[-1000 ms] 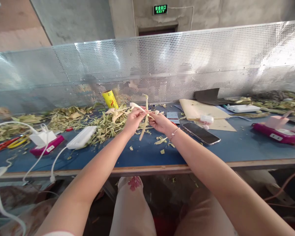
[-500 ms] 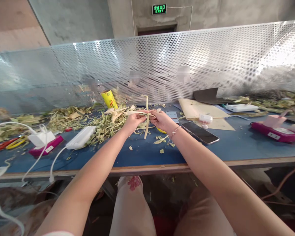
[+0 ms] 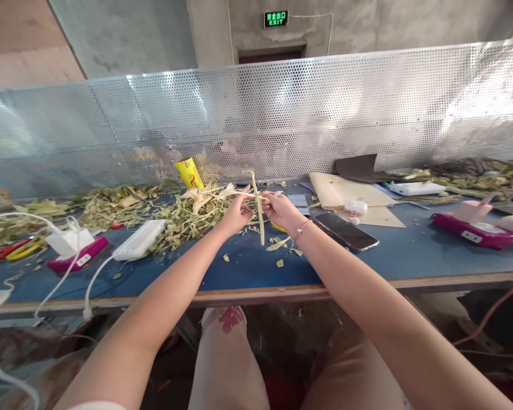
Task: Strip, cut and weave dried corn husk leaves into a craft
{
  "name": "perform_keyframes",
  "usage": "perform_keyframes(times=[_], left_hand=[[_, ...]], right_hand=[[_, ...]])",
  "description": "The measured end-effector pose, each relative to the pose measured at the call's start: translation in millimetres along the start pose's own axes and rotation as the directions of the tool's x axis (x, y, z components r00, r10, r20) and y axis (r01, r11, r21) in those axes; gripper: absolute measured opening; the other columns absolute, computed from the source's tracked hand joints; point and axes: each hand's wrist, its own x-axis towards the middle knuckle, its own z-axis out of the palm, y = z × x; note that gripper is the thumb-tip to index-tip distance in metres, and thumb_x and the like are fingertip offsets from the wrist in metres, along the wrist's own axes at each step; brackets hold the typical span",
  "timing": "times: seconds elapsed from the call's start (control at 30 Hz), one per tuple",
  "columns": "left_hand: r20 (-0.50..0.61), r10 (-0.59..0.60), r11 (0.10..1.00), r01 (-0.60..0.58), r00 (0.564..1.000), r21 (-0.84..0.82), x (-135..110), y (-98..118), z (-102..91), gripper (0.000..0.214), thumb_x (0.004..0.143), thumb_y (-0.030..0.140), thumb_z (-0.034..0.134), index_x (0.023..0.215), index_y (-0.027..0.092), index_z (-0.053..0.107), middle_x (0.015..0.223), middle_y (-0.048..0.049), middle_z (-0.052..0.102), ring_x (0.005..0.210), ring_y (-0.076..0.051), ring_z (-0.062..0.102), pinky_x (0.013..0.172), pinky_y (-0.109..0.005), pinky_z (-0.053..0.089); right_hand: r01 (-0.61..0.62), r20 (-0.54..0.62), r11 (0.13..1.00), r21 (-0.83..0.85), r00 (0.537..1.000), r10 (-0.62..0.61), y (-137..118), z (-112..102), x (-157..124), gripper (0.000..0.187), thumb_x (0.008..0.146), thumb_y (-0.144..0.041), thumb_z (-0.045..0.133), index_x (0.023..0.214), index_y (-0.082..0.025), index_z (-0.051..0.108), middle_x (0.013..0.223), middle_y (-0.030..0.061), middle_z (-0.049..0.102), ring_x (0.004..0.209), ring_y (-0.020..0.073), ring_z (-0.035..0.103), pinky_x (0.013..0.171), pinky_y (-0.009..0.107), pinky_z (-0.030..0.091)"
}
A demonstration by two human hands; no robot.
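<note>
Two pale leaf strips point(image 3: 259, 208) cross each other above the blue table point(image 3: 248, 267). One stands nearly upright, the other runs level toward the left. My right hand point(image 3: 281, 209) pinches them where they cross. My left hand point(image 3: 236, 213) sits just left of the crossing with its fingers curled against the level strip. A beaded bracelet point(image 3: 302, 229) circles my right wrist. Small leaf scraps point(image 3: 280, 246) lie on the table under my hands.
A heap of green-yellow leaf trimmings point(image 3: 171, 213) covers the table's back left. A phone point(image 3: 346, 230), cardboard sheet point(image 3: 346, 193), yellow tube point(image 3: 189, 172), white chargers point(image 3: 139, 239) with cables, pink devices point(image 3: 470, 230) and scissors point(image 3: 8, 253) lie around. A perforated metal screen point(image 3: 282, 108) walls the far edge.
The upright strip has shifted slightly right and tilted. My hands have drawn a little apart, and the level strip now stretches left from the crossing.
</note>
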Motion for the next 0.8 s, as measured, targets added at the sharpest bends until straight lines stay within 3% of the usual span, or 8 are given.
perform_keyframes(times=[0.1,0.2,0.33,0.43,0.53,0.67,0.8], left_hand=[[0.037,0.039,0.986,-0.044,0.999,0.161,-1,-9,5.1,0.033,0.049,0.012,0.072,0.080,0.020,0.065,0.078,-0.0019,0.062,0.051,-0.007,0.044,0.051,-0.019,0.039],[0.128,0.115,0.946,-0.148,0.985,0.287,-4,-3,10.1,0.014,0.055,0.017,0.072,0.054,0.019,0.059,0.054,0.0007,0.051,0.050,-0.009,0.042,0.053,-0.022,0.037],[-0.031,0.194,0.944,-0.178,0.980,0.279,-8,11,11.8,0.023,0.061,0.025,0.071,0.054,0.018,0.050,0.052,0.0033,0.045,0.051,-0.009,0.040,0.053,-0.022,0.034],[-0.148,0.183,0.977,-0.162,0.972,0.142,-8,12,10.6,0.022,0.066,0.034,0.067,0.075,0.020,0.053,0.058,0.0048,0.048,0.049,-0.007,0.042,0.051,-0.021,0.034],[-0.164,0.141,0.989,-0.147,0.976,-0.025,-4,8,9.9,0.031,0.071,0.043,0.061,0.091,0.020,0.053,0.066,0.0023,0.055,0.048,-0.007,0.047,0.049,-0.021,0.038],[-0.182,-0.015,0.960,-0.036,0.983,-0.276,0,5,11.0,0.034,0.071,0.047,0.059,0.087,0.017,0.058,0.072,-0.0016,0.060,0.049,-0.007,0.049,0.048,-0.022,0.041],[-0.204,-0.199,0.835,0.057,0.959,-0.548,2,9,9.8,0.024,0.071,0.037,0.064,0.084,0.017,0.059,0.074,-0.0004,0.061,0.052,-0.006,0.051,0.050,-0.020,0.042]], right_hand=[[0.000,-0.022,0.998,0.064,1.000,0.001,0,-1,1,0.022,0.080,0.000,0.043,0.065,-0.016,0.042,0.051,-0.0062,0.038,0.041,0.0010,0.034,0.039,0.008,0.031],[0.013,-0.045,0.998,0.068,0.999,-0.010,1,-1,2,0.021,0.079,-0.001,0.046,0.065,-0.017,0.040,0.050,-0.0065,0.039,0.042,0.0020,0.036,0.039,0.010,0.033],[0.025,-0.046,0.999,0.022,0.999,-0.024,5,-1,4,0.018,0.081,-0.007,0.045,0.067,-0.018,0.041,0.047,-0.0083,0.037,0.039,0.0030,0.034,0.039,0.013,0.034],[0.088,-0.058,0.996,-0.023,0.994,-0.090,8,0,5,0.016,0.078,-0.008,0.050,0.068,-0.017,0.042,0.047,-0.0086,0.040,0.040,0.0023,0.036,0.040,0.012,0.034],[0.144,-0.042,0.988,-0.063,0.988,-0.146,10,2,5,0.015,0.073,-0.010,0.056,0.068,-0.017,0.043,0.048,-0.0085,0.042,0.041,0.0020,0.038,0.041,0.012,0.033],[0.211,-0.032,0.973,-0.097,0.976,-0.215,11,2,5,0.014,0.071,-0.017,0.058,0.070,-0.018,0.044,0.051,-0.0084,0.044,0.044,0.0026,0.041,0.044,0.014,0.035],[0.231,-0.021,0.963,-0.139,0.971,-0.236,11,0,5,0.023,0.065,-0.028,0.065,0.071,-0.019,0.045,0.055,-0.0079,0.045,0.048,0.0040,0.044,0.047,0.016,0.036]])
